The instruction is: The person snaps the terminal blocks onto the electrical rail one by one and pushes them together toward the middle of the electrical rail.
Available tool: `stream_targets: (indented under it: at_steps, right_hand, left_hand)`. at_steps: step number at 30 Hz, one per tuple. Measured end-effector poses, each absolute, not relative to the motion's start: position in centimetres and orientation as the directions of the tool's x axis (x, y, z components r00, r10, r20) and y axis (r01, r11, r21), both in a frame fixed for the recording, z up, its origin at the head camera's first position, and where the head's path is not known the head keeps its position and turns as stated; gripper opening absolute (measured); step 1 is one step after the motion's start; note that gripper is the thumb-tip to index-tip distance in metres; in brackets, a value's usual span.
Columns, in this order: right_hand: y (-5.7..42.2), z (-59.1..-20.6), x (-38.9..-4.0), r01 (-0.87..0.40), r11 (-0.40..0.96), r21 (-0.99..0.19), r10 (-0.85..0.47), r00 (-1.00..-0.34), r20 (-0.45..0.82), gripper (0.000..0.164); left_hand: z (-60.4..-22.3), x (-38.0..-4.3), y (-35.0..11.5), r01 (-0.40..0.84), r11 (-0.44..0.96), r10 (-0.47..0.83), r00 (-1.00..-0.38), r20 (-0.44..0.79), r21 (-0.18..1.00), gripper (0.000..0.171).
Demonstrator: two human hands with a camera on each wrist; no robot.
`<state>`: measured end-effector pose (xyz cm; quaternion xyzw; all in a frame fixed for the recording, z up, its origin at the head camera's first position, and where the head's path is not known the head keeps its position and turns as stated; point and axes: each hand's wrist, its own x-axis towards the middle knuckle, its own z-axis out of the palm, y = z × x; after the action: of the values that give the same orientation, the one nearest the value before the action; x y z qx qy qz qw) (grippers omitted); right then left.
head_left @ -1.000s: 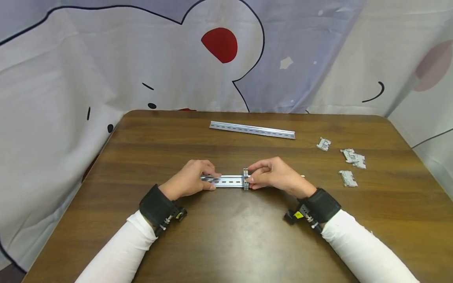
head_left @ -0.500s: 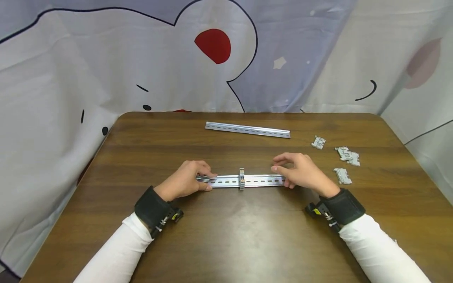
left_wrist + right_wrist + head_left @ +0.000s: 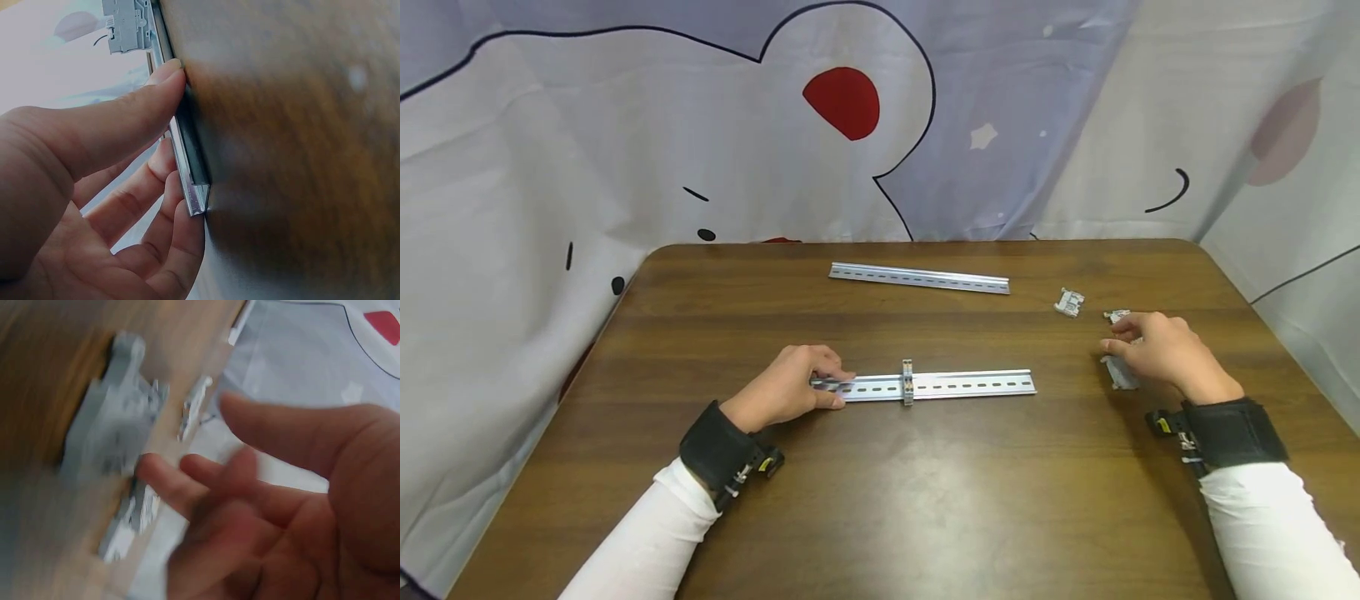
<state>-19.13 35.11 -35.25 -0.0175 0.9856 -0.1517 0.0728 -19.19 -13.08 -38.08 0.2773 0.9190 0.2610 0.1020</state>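
Metal rail point(image 3: 940, 379) lies lengthwise across the middle of the brown table point(image 3: 880, 500), its slotted face up; it looks stiff and light for its length, smooth enough to slide on the wood, with thin edges best pinched near an end, clear of the slots. Farther back rests a second rail point(image 3: 919, 277), slightly aslant, with no hand near it. The left hand point(image 3: 788, 387) grips the front rail's left end, thumb along the near edge and fingers behind the far one. The right hand point(image 3: 1165, 350) holds nothing that shows; its fingers are loosely bent with the thumb apart, above the near block point(image 3: 1122, 375) and the far block point(image 3: 1117, 316), and I cannot tell whether it touches either. A lone block point(image 3: 1069, 302) lies beside them, while a small block point(image 3: 907, 383) stands upright across the front rail. These blocks look like light, hard plastic, easily held by their flat sides, though their thin notches may chip. Half a second ago the right hand was at the front rail's right end, which now shows fully; the left hand's grip and the standing block stay put.
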Motion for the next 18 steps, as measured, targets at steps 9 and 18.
stream_targets:
  at_steps: [9,18]
  right_hand:
    - [36.0,-34.9,-18.6,0.024,0.969,-0.244,-0.052,-0.952,-0.302,0.050]
    - [33.6,-35.0,-17.7,-0.003,0.937,-0.350,-0.117,-0.945,-0.305,0.052]
  left_hand:
    - [-38.1,-19.2,-13.2,0.449,0.714,0.556,-0.830,-0.045,0.538,0.036]
    - [-38.2,-19.2,-13.1,0.454,0.714,0.558,-0.828,-0.043,0.533,0.037]
